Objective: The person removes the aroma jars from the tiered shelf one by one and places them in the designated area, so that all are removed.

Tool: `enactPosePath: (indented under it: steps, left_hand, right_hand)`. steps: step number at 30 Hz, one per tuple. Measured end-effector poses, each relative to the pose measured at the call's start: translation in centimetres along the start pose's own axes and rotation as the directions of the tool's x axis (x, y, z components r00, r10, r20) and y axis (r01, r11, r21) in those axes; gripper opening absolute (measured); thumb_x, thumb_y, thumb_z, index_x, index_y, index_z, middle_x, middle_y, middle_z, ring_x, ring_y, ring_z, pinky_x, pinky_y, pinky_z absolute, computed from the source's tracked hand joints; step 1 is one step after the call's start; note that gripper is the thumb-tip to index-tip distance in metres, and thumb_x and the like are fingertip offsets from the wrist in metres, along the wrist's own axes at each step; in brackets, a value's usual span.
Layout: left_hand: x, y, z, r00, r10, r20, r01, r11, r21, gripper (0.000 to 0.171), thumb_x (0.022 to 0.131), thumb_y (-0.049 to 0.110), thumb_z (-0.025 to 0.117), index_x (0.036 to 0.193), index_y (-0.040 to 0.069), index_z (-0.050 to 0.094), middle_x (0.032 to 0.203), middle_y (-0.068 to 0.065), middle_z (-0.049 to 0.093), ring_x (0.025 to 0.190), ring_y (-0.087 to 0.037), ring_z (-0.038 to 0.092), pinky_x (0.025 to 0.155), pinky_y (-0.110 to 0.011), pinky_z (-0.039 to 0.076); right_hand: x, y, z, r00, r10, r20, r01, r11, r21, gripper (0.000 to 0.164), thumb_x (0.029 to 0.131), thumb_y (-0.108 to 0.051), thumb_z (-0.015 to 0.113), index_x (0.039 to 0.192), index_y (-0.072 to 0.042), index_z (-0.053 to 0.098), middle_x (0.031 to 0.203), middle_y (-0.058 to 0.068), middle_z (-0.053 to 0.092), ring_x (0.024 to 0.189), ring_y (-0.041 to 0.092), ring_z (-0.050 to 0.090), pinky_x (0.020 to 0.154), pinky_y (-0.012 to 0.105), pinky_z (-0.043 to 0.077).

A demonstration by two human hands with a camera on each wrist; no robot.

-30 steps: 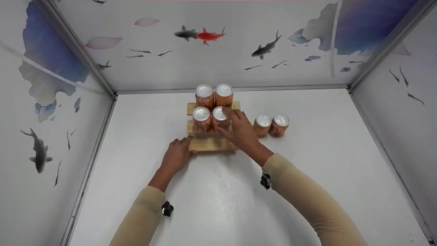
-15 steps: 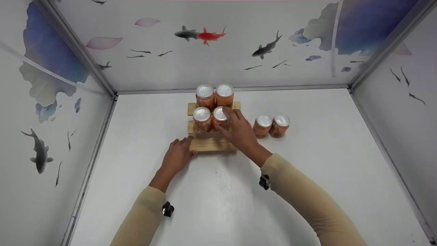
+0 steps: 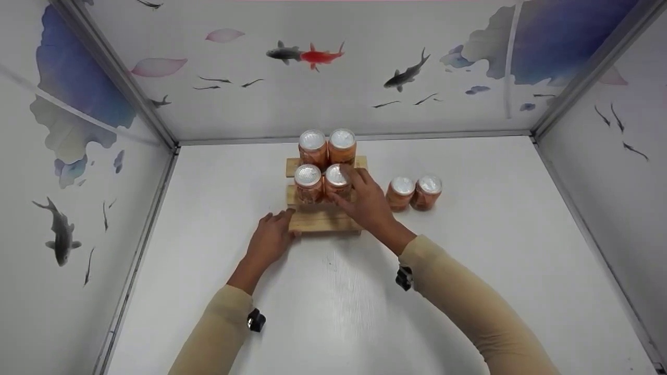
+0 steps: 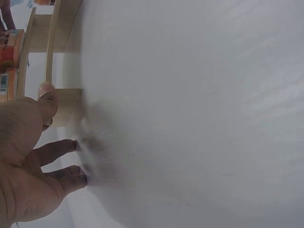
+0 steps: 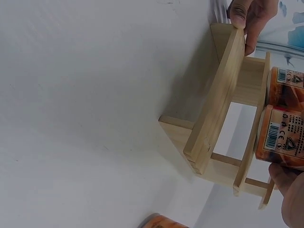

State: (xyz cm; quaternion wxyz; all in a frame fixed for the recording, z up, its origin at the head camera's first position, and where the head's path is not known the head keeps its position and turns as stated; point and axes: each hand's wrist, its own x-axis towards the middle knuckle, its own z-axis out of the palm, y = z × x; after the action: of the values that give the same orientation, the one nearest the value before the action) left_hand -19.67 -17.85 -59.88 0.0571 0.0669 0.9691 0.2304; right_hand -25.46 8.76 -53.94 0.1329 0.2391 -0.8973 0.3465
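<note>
A stepped wooden rack (image 3: 325,221) stands at the back middle of the table. My left hand (image 3: 268,240) grips the left end of its lowest step; in the right wrist view the left thumb (image 5: 238,19) presses the front of that board. On the middle step are two orange cans with silver lids, a left can (image 3: 308,191) and a right can (image 3: 336,177) beside it. My right hand (image 3: 372,204) holds the right can, its thumb low on the side and fingers at the lid. Two more cans (image 3: 342,151) stand on the top step.
To the right of the rack, two further orange cans (image 3: 400,194) stand close together on the white table (image 3: 333,302). Printed walls (image 3: 354,99) with grey metal edges enclose the table at the back and both sides.
</note>
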Motion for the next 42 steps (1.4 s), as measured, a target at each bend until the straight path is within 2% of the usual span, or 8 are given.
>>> enactPosePath:
  steps: [7, 14, 21, 26, 33, 42]
  left_hand:
    - [0.1, -0.1, 0.1, 0.999, 0.043, -0.027, -0.043, 0.999, 0.012, 0.064, 0.106, 0.034, 0.075, 0.16, 0.005, 0.055, 0.157, -0.026, 0.063, 0.151, -0.046, 0.056, 0.134, -0.06, 0.037]
    - [0.0, -0.1, 0.1, 0.999, 0.031, -0.021, -0.031, 0.999, 0.029, 0.063, 0.107, 0.032, 0.074, 0.161, 0.007, 0.054, 0.157, -0.026, 0.063, 0.151, -0.045, 0.057, 0.134, -0.06, 0.038]
    - [0.0, -0.2, 0.2, 0.997, 0.058, -0.051, -0.057, 0.998, 0.022, 0.062, 0.105, 0.028, 0.077, 0.158, 0.004, 0.056, 0.154, -0.027, 0.066, 0.147, -0.043, 0.061, 0.134, -0.059, 0.038]
    - [0.1, -0.2, 0.4, 0.998, 0.042, -0.038, -0.041, 0.999, 0.022, 0.064, 0.106, 0.032, 0.075, 0.16, 0.005, 0.055, 0.156, -0.027, 0.064, 0.149, -0.045, 0.059, 0.134, -0.061, 0.038]
    - [0.0, -0.2, 0.3, 0.999, 0.031, -0.026, -0.032, 0.999, -0.005, 0.065, 0.107, 0.035, 0.073, 0.161, 0.006, 0.054, 0.158, -0.026, 0.062, 0.152, -0.048, 0.055, 0.134, -0.061, 0.038]
    - [0.0, -0.2, 0.3, 1.0, -0.002, -0.007, 0.002, 1.0, -0.027, 0.067, 0.108, 0.04, 0.069, 0.164, 0.009, 0.052, 0.163, -0.025, 0.058, 0.156, -0.05, 0.05, 0.135, -0.061, 0.035]
  right_hand:
    - [-0.1, 0.1, -0.4, 0.999, -0.026, -0.02, 0.026, 1.0, -0.003, 0.067, 0.101, -0.034, 0.085, 0.155, -0.008, 0.054, 0.136, 0.021, 0.065, 0.103, 0.034, 0.075, 0.085, 0.052, 0.068]
    - [-0.4, 0.7, -0.8, 0.999, -0.008, -0.034, 0.007, 1.0, -0.018, 0.072, 0.098, -0.033, 0.088, 0.158, -0.011, 0.054, 0.137, 0.021, 0.066, 0.1, 0.034, 0.076, 0.081, 0.05, 0.068]
    - [-0.7, 1.2, -1.5, 0.999, 0.008, -0.037, -0.007, 0.999, 0.031, 0.074, 0.097, -0.032, 0.089, 0.158, -0.012, 0.053, 0.138, 0.02, 0.066, 0.11, 0.036, 0.076, 0.09, 0.05, 0.069]
    - [-0.8, 1.7, -2.3, 0.998, -0.01, -0.054, 0.011, 1.0, 0.026, 0.073, 0.095, -0.028, 0.09, 0.157, -0.01, 0.055, 0.135, 0.022, 0.066, 0.108, 0.037, 0.075, 0.089, 0.049, 0.068]
    - [-1.0, 2.6, -3.8, 0.999, 0.005, -0.051, -0.004, 1.0, 0.021, 0.072, 0.097, -0.032, 0.088, 0.157, -0.011, 0.056, 0.134, 0.021, 0.066, 0.113, 0.037, 0.075, 0.094, 0.05, 0.069]
    - [-1.1, 3.5, -5.5, 0.997, 0.003, -0.081, -0.007, 0.999, -0.054, 0.07, 0.097, -0.034, 0.088, 0.156, -0.012, 0.056, 0.131, 0.021, 0.068, 0.106, 0.035, 0.076, 0.086, 0.048, 0.069]
